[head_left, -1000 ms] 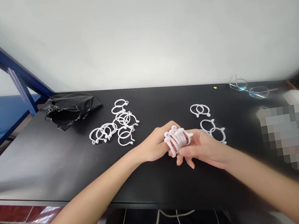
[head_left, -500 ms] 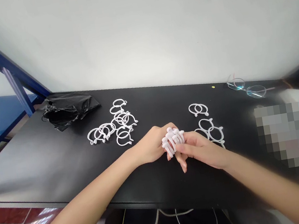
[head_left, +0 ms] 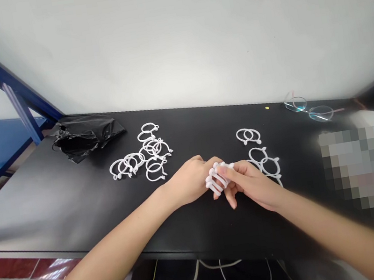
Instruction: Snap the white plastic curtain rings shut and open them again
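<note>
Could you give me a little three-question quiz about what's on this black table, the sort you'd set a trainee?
1. True or false: the left hand and right hand together hold a bunch of white rings.
2. Where does the black plastic bag lie? A) at the far left of the table; B) under the right hand; C) on the floor.
3. Fill in: of the loose rings lying on the table, the bigger pile is on the person's ____ side.

Key: 1 true; 2 A; 3 left.
</note>
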